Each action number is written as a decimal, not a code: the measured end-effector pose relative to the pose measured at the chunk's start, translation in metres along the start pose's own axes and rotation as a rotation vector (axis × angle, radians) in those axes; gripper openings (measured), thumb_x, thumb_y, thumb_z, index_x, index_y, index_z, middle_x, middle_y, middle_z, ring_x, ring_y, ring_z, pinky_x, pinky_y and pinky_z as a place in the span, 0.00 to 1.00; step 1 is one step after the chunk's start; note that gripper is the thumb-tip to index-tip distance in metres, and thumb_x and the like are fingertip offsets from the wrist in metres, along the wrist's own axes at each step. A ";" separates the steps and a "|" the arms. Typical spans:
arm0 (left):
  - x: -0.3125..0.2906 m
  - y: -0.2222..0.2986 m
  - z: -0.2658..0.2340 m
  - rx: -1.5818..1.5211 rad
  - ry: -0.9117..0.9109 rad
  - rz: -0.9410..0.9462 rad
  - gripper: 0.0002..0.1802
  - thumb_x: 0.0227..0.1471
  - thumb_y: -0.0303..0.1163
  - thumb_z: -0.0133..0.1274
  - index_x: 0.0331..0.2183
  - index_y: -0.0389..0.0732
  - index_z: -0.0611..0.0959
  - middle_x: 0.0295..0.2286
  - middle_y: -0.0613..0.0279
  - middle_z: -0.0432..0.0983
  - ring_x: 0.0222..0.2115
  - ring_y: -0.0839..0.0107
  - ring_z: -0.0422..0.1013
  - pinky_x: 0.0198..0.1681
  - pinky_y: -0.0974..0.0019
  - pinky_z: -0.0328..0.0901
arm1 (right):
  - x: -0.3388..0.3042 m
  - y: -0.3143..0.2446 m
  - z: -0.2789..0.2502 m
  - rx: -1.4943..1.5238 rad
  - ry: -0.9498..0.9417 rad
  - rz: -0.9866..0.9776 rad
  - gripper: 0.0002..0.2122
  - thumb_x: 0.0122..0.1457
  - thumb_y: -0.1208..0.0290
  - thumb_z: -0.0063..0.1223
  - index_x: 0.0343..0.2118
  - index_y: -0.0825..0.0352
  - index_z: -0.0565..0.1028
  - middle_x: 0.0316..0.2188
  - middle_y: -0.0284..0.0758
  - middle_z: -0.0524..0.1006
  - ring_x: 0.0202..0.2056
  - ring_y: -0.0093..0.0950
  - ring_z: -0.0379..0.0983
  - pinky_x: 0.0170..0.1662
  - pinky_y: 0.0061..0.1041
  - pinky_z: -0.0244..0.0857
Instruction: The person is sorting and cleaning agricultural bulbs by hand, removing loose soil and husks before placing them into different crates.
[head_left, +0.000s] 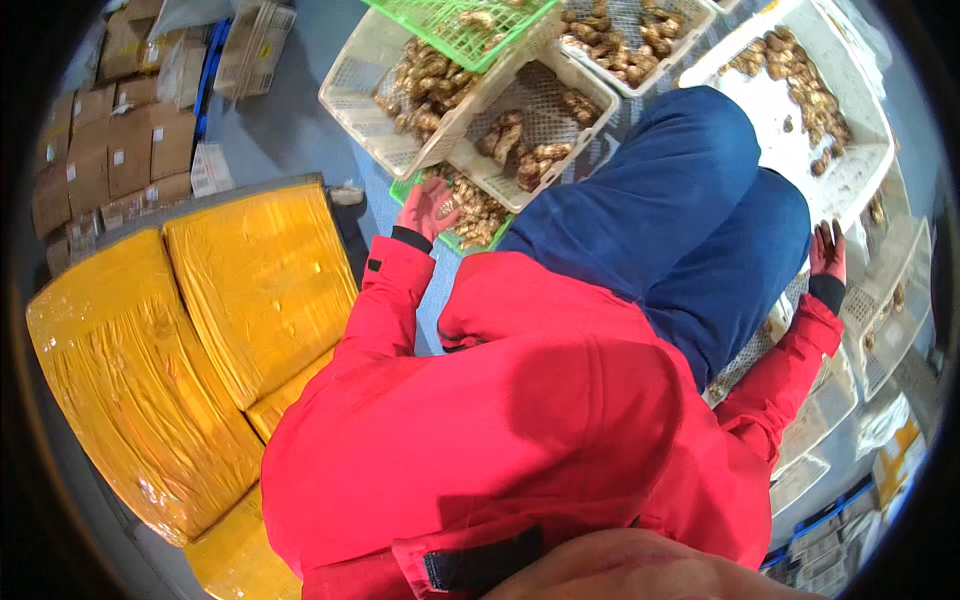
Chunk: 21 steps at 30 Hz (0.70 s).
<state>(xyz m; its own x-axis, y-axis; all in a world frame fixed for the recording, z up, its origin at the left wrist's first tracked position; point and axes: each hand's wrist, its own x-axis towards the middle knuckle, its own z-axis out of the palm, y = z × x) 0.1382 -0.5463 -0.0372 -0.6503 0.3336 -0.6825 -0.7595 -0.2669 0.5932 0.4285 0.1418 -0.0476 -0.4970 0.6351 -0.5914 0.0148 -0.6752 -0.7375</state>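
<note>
My left hand (428,208) is at the edge of a low green basket (470,247), fingers apart and nothing gripped in them. Small knobbly brown-and-pale pieces that look like mushrooms (478,215) lie in that basket. My right hand (828,250), fingers stretched out and dark at the tips, is by the near corner of a white bin (868,165). More of the mushroom-like pieces (805,85) lie along one side of that bin. Between my hands, beyond my knees, a white mesh crate (545,85) holds a few larger pieces (540,165).
A fuller white crate (345,85) stands at the far left of these, under a bright green basket (415,15). Large yellow-taped boxes (260,270) are stacked on my left, with brown cartons (130,150) behind. Other white crates (890,330) crowd my right side.
</note>
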 end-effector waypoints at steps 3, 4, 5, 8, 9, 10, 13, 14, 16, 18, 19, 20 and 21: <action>-0.007 0.008 -0.053 -0.184 0.179 0.203 0.34 0.44 0.51 0.44 0.50 0.45 0.56 0.53 0.67 0.38 0.54 0.64 0.34 0.46 0.44 0.50 | 0.010 0.000 0.023 -0.061 0.013 0.035 0.19 0.53 0.62 0.41 0.48 0.61 0.60 0.46 0.39 0.63 0.47 0.30 0.59 0.48 0.25 0.57; -0.002 0.007 -0.058 -0.240 0.212 0.217 0.34 0.44 0.50 0.44 0.50 0.46 0.55 0.54 0.69 0.36 0.55 0.64 0.31 0.46 0.44 0.48 | 0.017 -0.005 0.011 -0.029 -0.115 0.002 0.20 0.53 0.62 0.40 0.49 0.61 0.59 0.46 0.39 0.62 0.48 0.30 0.58 0.49 0.25 0.56; -0.004 0.005 -0.065 -0.253 0.246 0.226 0.30 0.42 0.49 0.46 0.47 0.48 0.61 0.51 0.70 0.43 0.53 0.62 0.38 0.46 0.42 0.48 | 0.011 -0.004 0.033 -0.076 -0.087 -0.012 0.20 0.53 0.61 0.40 0.49 0.61 0.58 0.46 0.39 0.62 0.48 0.30 0.58 0.49 0.25 0.55; 0.013 -0.012 -0.068 -0.030 0.380 0.106 0.29 0.43 0.50 0.46 0.47 0.49 0.62 0.51 0.70 0.45 0.54 0.62 0.36 0.46 0.43 0.49 | -0.003 -0.023 0.064 -0.180 -0.117 -0.060 0.21 0.54 0.60 0.38 0.50 0.61 0.57 0.47 0.39 0.61 0.48 0.29 0.57 0.49 0.24 0.55; 0.014 -0.019 -0.063 -0.028 0.370 0.060 0.33 0.41 0.50 0.48 0.48 0.48 0.59 0.52 0.69 0.45 0.53 0.64 0.38 0.46 0.46 0.51 | -0.007 -0.023 0.073 -0.225 -0.040 -0.044 0.19 0.54 0.62 0.36 0.50 0.60 0.58 0.47 0.40 0.61 0.48 0.29 0.57 0.49 0.24 0.54; 0.020 -0.032 -0.050 -0.023 0.329 -0.001 0.37 0.40 0.50 0.50 0.50 0.47 0.56 0.52 0.69 0.46 0.53 0.65 0.40 0.45 0.48 0.52 | -0.008 -0.036 0.068 -0.268 0.063 -0.049 0.18 0.55 0.64 0.34 0.49 0.59 0.58 0.48 0.40 0.60 0.48 0.30 0.57 0.50 0.24 0.53; 0.036 -0.049 -0.049 0.104 0.171 -0.229 0.37 0.40 0.53 0.48 0.48 0.43 0.59 0.49 0.61 0.52 0.49 0.63 0.52 0.45 0.61 0.57 | -0.004 -0.034 0.071 -0.305 0.036 -0.010 0.19 0.52 0.58 0.41 0.46 0.58 0.63 0.38 0.35 0.70 0.40 0.26 0.65 0.42 0.20 0.60; 0.043 -0.047 -0.034 0.131 0.095 -0.255 0.36 0.41 0.53 0.48 0.48 0.42 0.60 0.48 0.59 0.54 0.48 0.63 0.53 0.45 0.61 0.56 | 0.002 -0.034 0.058 -0.253 -0.094 -0.004 0.19 0.51 0.58 0.43 0.45 0.59 0.64 0.36 0.35 0.70 0.39 0.26 0.66 0.40 0.21 0.61; 0.055 -0.031 -0.008 0.282 0.012 -0.249 0.34 0.42 0.52 0.47 0.47 0.41 0.61 0.45 0.57 0.59 0.44 0.63 0.57 0.44 0.60 0.56 | -0.002 -0.031 0.077 -0.181 -0.052 -0.027 0.19 0.50 0.59 0.46 0.44 0.60 0.65 0.36 0.34 0.71 0.37 0.25 0.67 0.39 0.21 0.62; 0.071 0.000 0.066 0.331 -0.114 -0.150 0.32 0.43 0.50 0.46 0.46 0.39 0.63 0.42 0.56 0.61 0.41 0.64 0.60 0.43 0.61 0.57 | -0.002 -0.034 0.065 -0.127 -0.208 -0.061 0.19 0.51 0.59 0.44 0.44 0.62 0.64 0.35 0.34 0.71 0.37 0.25 0.67 0.37 0.19 0.62; 0.077 0.022 0.112 0.373 -0.234 -0.087 0.31 0.44 0.50 0.45 0.45 0.39 0.63 0.42 0.56 0.62 0.41 0.63 0.60 0.43 0.61 0.57 | -0.002 -0.036 0.063 -0.138 -0.169 -0.088 0.19 0.52 0.59 0.43 0.44 0.63 0.64 0.35 0.35 0.71 0.36 0.25 0.68 0.36 0.18 0.63; 0.086 0.039 0.159 0.407 -0.353 -0.020 0.30 0.45 0.49 0.45 0.45 0.38 0.63 0.41 0.55 0.62 0.41 0.63 0.60 0.42 0.62 0.58 | -0.001 -0.038 0.060 -0.153 -0.135 -0.115 0.19 0.52 0.59 0.43 0.44 0.63 0.64 0.34 0.35 0.71 0.36 0.25 0.68 0.34 0.17 0.63; 0.094 0.052 0.203 0.398 -0.405 0.026 0.30 0.45 0.48 0.44 0.45 0.37 0.63 0.41 0.54 0.62 0.41 0.63 0.61 0.42 0.62 0.58 | 0.002 -0.039 0.056 -0.178 -0.080 -0.125 0.19 0.52 0.59 0.42 0.44 0.64 0.64 0.34 0.36 0.71 0.35 0.25 0.69 0.32 0.15 0.63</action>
<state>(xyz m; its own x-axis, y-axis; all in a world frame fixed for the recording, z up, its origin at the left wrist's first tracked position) 0.0408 -0.3458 0.0164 -0.5514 0.6723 -0.4939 -0.6279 0.0553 0.7763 0.3784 0.1484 -0.0014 -0.5713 0.6733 -0.4693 0.0978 -0.5119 -0.8534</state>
